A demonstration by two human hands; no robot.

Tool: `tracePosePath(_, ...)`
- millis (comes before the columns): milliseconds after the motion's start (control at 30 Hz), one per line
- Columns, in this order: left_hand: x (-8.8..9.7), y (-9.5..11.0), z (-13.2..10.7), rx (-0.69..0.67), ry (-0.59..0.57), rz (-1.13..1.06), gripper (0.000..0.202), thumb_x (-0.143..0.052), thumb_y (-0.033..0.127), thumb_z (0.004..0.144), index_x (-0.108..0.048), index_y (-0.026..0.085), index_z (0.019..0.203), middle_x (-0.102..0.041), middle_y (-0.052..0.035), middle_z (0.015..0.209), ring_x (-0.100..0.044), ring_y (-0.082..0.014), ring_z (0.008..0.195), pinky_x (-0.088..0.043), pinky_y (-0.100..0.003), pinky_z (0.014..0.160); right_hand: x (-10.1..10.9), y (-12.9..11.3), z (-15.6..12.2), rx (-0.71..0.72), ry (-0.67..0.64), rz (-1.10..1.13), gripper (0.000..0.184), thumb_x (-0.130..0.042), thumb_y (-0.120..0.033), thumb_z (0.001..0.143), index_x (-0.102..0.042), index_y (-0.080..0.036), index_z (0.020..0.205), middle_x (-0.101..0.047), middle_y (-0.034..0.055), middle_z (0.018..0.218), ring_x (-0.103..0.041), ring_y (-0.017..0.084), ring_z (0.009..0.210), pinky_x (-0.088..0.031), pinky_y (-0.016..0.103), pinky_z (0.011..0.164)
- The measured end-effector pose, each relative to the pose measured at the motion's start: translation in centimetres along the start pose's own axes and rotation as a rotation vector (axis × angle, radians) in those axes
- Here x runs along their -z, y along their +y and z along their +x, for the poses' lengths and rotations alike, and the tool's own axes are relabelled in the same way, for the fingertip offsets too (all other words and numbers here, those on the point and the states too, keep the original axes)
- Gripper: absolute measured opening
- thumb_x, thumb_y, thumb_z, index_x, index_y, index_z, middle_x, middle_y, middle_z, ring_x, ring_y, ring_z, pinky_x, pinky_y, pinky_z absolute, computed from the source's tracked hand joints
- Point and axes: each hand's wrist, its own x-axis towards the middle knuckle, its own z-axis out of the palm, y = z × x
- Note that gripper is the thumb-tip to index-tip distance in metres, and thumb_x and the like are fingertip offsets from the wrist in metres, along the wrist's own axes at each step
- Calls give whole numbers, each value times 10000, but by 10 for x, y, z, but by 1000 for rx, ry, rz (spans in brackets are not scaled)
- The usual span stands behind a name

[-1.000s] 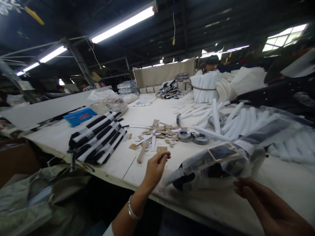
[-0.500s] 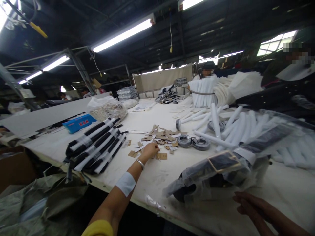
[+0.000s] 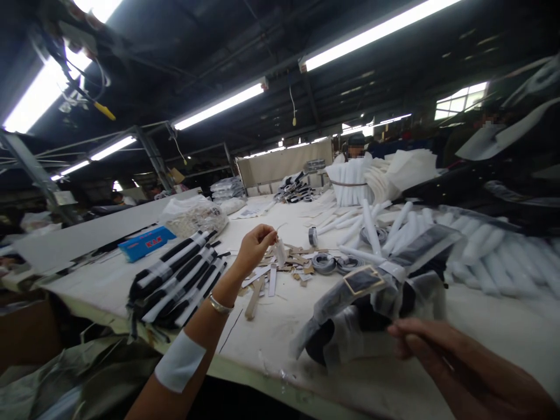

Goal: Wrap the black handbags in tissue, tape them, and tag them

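Observation:
My left hand [image 3: 256, 246] is raised over the table with thumb and fingers pinched. From it hangs a small pale tag [image 3: 280, 252], blurred, with a thin string at the fingertips. Below lies a loose pile of brown and white card tags and strips [image 3: 297, 256]. My right hand [image 3: 431, 344] is closed, thumb against fingers, at the near edge of a black item in clear plastic wrap [image 3: 332, 315]. What its fingers hold, if anything, I cannot make out. A tan rectangular outline [image 3: 364, 280] marks the top of the wrapped item.
Rolls of grey tape [image 3: 324, 263] lie right of the pile. Bundled black-and-white strips [image 3: 175, 286] and a blue box [image 3: 146, 243] sit left. White foam tubes [image 3: 476, 245] cover the right side. A clear bag [image 3: 196, 216] stands behind; a person [image 3: 355, 149] is at the back.
My left hand has risen from the pile with the tag hanging from it. Strips in the pile have shifted. My right hand has moved up and left to the wrapped item. The view has tilted.

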Motion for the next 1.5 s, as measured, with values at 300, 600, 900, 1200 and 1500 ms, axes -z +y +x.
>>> tracePosePath(300, -29, 123, -43, -90, -73, -233, 239, -644, 390, 904, -591, 160, 868, -650, -17, 771, -621, -137, 741, -505, -268, 736, -43, -73, 44, -52, -132, 325, 513, -662, -445, 877, -516, -288, 1344, -593, 78, 1366, -653, 251, 1142, -564, 403, 978)
tracePosePath(600, -62, 164, -79, -103, -133, -387, 210, -653, 370, 912, -599, 171, 873, -672, -24, 794, -630, -151, 786, -512, -287, 779, -44, -71, 25, -313, -221, 579, 456, -628, -427, 895, -506, -238, 1291, -754, 66, 1022, -743, 234, 873, -599, 367, 845)
tracePosePath(900, -77, 158, -82, 191, -134, -627, 311, -762, 396, 810, -599, 205, 993, -591, 33, 759, -597, -98, 699, -523, -209, 690, -1, -49, 5, -263, -386, 429, 313, -530, -425, 953, -701, -226, 1124, -773, 44, 960, -745, 234, 792, -619, 350, 733)
tracePosePath(1200, -92, 155, -97, 284, -440, -757, 211, -700, 367, 887, -668, 191, 998, -317, 81, 626, -206, -10, 476, -201, -100, 420, 21, -22, -9, 168, 72, -75, 446, -477, -159, 927, -637, -316, 1313, -683, 11, 1256, -660, 221, 1135, -562, 352, 973)
tracePosePath(1500, -89, 167, -87, 212, -422, -1027, 133, -723, 214, 861, -710, 187, 990, -506, 17, 847, -260, 14, 507, -297, -70, 444, 22, -5, -15, 189, 45, -134, 498, -413, -91, 927, -615, -282, 1340, -677, 31, 1269, -653, 204, 1151, -546, 343, 1001)
